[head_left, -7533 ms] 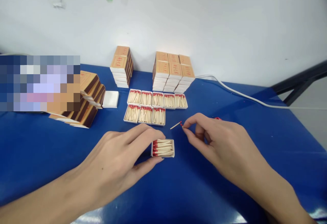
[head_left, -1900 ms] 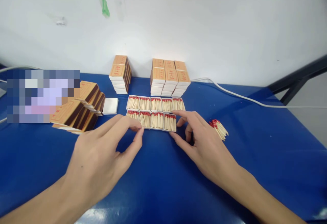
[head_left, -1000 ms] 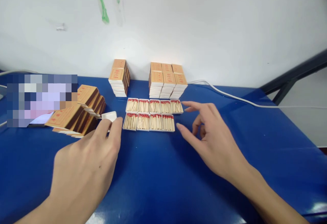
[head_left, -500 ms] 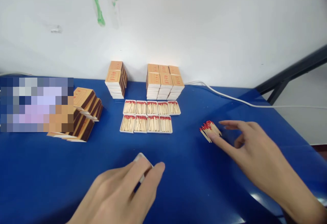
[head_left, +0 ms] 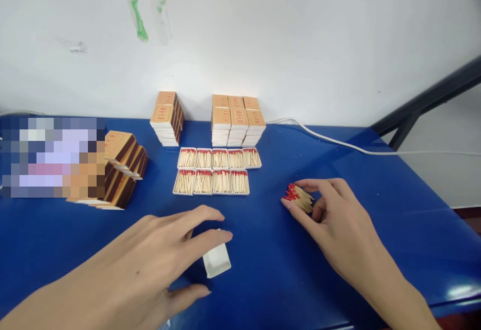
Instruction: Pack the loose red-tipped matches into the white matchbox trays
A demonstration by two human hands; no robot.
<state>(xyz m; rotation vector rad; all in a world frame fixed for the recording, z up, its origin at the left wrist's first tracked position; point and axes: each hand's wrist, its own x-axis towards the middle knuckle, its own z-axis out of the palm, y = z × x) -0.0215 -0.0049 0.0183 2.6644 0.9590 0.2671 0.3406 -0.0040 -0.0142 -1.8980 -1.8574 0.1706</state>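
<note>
Right hand [head_left: 338,214] now pinching red-tipped wooden matches [head_left: 298,197], left hand [head_left: 158,255] on white card tray [head_left: 217,261]

pixelated patch [head_left: 52,157]: hides table's left | left hand [head_left: 150,260]: covers white tray [head_left: 217,261] partly

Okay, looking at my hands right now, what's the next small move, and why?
Probably lift the pinched bundle of matches in your right hand over to the empty white tray that your left hand steadies. The tray holds no matches, while the nine filled trays sit in rows behind.
</note>
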